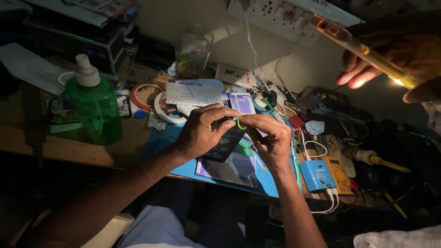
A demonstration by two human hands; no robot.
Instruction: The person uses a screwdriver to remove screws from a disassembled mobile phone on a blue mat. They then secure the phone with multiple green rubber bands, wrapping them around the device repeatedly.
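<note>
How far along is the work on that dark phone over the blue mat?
Done: cannot tell; the dark phone shows no loose parts. In hand: the left hand holds it above the blue mat, while the right hand pinches a small green tool at its top edge. Another person's hand shines a lit phone down on it. Left: scissors and a yellow meter lie untouched.

Bottle: a green translucent plastic bottle with a white pump cap point(94, 108) stands upright at the left of the wooden bench.
Tape: a red-rimmed tape roll point(140, 94) lies flat beside a white tape roll point(161, 112).
Meter: an orange handheld multimeter point(339, 174) lies just beside a small blue box with white cables point(317, 175).
Wall: a white socket strip point(275, 16) with plugged-in leads.
Light: another person's hand point(395, 55) holds a lit phone in a clear case point(360, 48) at upper right.
</note>
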